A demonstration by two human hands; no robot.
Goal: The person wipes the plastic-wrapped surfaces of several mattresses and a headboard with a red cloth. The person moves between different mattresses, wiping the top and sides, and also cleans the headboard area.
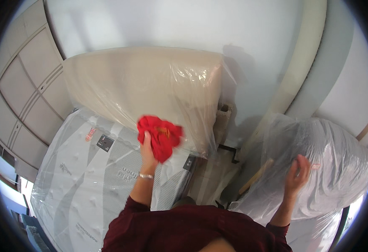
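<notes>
While crinkly plastic gleams, left hand (147, 152) grips crumpled red cloth (161, 136)

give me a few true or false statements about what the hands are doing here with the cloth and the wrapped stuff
1. The left hand grips a red cloth. True.
2. The right hand holds a blue cloth. False: it holds no cloth and rests against a plastic-wrapped bundle.
3. The beige cushion is covered in clear plastic. True.
4. The grey and white mattress lies bare. False: it is wrapped in clear plastic.
</notes>
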